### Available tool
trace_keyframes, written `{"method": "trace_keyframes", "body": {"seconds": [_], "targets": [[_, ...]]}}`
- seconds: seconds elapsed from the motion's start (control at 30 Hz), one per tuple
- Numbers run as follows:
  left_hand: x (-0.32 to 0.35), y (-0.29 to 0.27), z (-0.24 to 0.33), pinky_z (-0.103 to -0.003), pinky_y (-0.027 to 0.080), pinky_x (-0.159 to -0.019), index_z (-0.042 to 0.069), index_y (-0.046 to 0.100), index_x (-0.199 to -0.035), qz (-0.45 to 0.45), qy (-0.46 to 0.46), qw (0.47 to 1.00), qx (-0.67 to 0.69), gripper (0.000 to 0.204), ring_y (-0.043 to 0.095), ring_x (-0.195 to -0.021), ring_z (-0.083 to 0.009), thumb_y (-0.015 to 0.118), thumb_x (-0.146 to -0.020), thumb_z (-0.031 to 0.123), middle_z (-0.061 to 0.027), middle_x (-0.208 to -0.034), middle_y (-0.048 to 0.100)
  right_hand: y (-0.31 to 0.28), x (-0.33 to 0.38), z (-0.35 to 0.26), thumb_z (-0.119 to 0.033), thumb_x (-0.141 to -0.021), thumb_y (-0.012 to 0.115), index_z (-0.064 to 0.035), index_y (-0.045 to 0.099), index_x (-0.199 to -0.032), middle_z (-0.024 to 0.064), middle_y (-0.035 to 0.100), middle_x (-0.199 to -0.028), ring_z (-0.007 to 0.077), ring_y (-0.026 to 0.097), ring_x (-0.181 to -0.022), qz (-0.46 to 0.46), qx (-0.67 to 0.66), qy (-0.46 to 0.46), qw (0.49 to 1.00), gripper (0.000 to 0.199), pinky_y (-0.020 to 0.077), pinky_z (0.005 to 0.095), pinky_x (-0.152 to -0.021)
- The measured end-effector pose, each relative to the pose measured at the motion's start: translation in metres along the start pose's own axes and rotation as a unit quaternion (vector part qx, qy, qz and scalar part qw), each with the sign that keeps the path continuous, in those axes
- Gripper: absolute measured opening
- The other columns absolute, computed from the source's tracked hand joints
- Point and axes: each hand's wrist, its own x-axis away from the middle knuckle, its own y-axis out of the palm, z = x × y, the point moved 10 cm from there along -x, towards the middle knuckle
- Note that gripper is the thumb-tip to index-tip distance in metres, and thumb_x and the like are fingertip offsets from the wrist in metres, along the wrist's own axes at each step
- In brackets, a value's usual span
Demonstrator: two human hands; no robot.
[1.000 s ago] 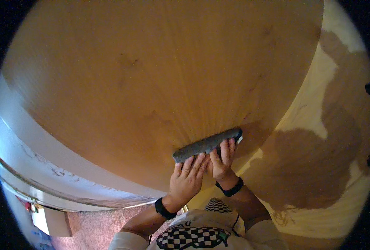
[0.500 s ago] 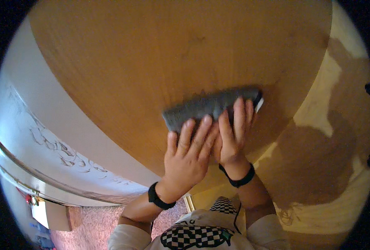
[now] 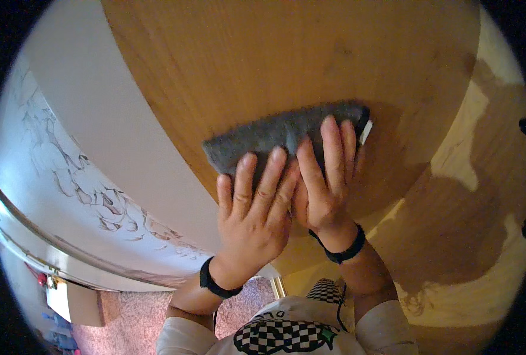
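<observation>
A folded grey cloth (image 3: 257,137) with a dark edge and a small white tag lies on a brown wood-grain panel (image 3: 263,53). My left hand (image 3: 254,207) rests on its near edge, fingers stretched and spread, with the fingertips on the cloth. Beside it, my right hand (image 3: 329,177) lies flat with its fingers over the right part of the cloth, near the tag. The thumbs of both hands come close together in the middle. Black bands circle both wrists.
Left of the panel runs a pale surface (image 3: 115,106) with a line drawing of horses (image 3: 109,207). A yellowish wood surface (image 3: 446,236) with shadows on it is at the right. Lower left, a box (image 3: 76,303) stands by a pinkish carpet (image 3: 135,328).
Both hands and the cloth have moved a little left and farther from me across the panel. The view has also shifted, so the panel's left edge appears farther right.
</observation>
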Motion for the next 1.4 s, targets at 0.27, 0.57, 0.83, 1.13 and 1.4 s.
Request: {"method": "trace_keyframes", "body": {"seconds": [0.27,0.57,0.83,1.13,1.4], "targets": [[0.075,0.036,-0.003,-0.041,0.030,-0.093,0.019,0.054,-0.126,-0.036,0.015,0.999,0.014,0.043,0.036,-0.122,-0.0240,0.050,-0.083,0.022,0.0005,-0.136,0.044,0.028,0.084,-0.024,-0.024,-0.081,0.058,-0.0140,0.060,-0.111,0.0164,0.044,-0.133,0.0438,0.038,-0.121,-0.054,-0.016,0.003,0.998,0.031,0.0264,0.0575,-0.098],[0.071,0.011,-0.039,-0.045,0.016,-0.107,0.021,0.049,-0.131,-0.026,-0.013,0.999,-0.016,0.052,0.033,-0.129,-0.0274,0.054,-0.080,0.021,-0.0004,-0.139,0.040,0.032,0.039,-0.056,-0.023,-0.081,0.056,-0.0173,0.059,-0.114,0.0135,0.045,-0.132,0.0390,0.038,-0.121,-0.051,-0.008,-0.007,0.999,0.034,0.0195,0.0601,-0.100],[0.080,-0.007,-0.063,-0.052,0.014,-0.107,0.020,0.050,-0.129,0.007,-0.024,0.998,-0.057,0.050,0.032,-0.128,-0.0337,0.055,-0.079,0.022,-0.0053,-0.139,0.040,0.040,0.018,-0.085,-0.027,-0.081,0.056,-0.0202,0.060,-0.116,0.0101,0.046,-0.132,0.0356,0.039,-0.122,-0.055,-0.040,-0.011,0.998,0.035,0.0187,0.0619,-0.100],[0.172,0.059,-0.038,-0.039,0.036,-0.089,0.017,0.055,-0.123,-0.083,0.004,0.996,0.009,0.043,0.044,-0.110,-0.0216,0.056,-0.080,0.021,0.0011,-0.129,0.048,0.073,0.163,-0.085,-0.026,-0.077,0.063,-0.0222,0.060,-0.114,0.0096,0.045,-0.132,0.0349,0.037,-0.124,-0.150,-0.060,0.010,0.987,0.037,0.0186,0.0619,-0.100],[0.105,0.005,-0.066,-0.049,0.016,-0.106,0.019,0.052,-0.126,0.007,-0.017,0.999,-0.036,0.048,0.036,-0.124,-0.0284,0.055,-0.078,0.022,-0.0021,-0.135,0.044,0.047,0.050,-0.093,-0.022,-0.082,0.060,-0.0184,0.061,-0.116,0.0094,0.045,-0.134,0.0356,0.038,-0.123,-0.049,-0.084,0.018,0.995,0.034,0.0188,0.0583,-0.102]]}}
